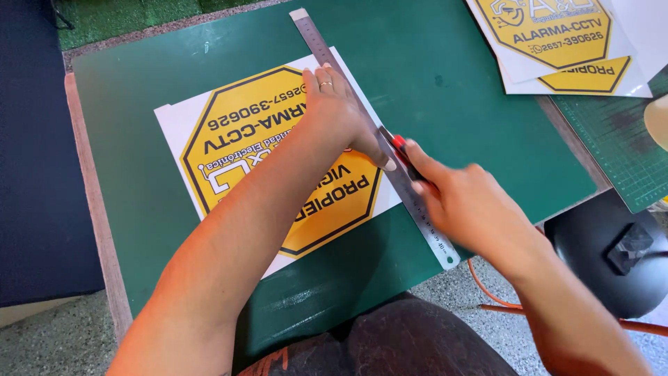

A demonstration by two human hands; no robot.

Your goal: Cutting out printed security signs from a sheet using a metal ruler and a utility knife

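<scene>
Head view, single moment logged. At far left, a dark blue panel stood beside the table edge, with speckled floor below it. A green cutting mat covered the table. On the mat lay a white sheet printed with a yellow octagonal sign, turned upside down to the viewer and set at a slant. The left hand lay flat, palm down, fingers spread, pressing on the sheet and on a long steel ruler; a ring showed on one finger. The ruler ran diagonally from the top centre of the mat down to the lower right, along the right-hand border of the sign, touching the sheet. The right hand was closed around a utility knife with a red and black body, its tip held against the ruler's right edge just beside the left thumb. The two hands were close together, nearly touching at the knife. Farther right, at the top corner, a stack of similar yellow signs rested on the table, partly over a second, gridded green mat. Below that was a round black stool seat, an orange cable on the floor beside it.
</scene>
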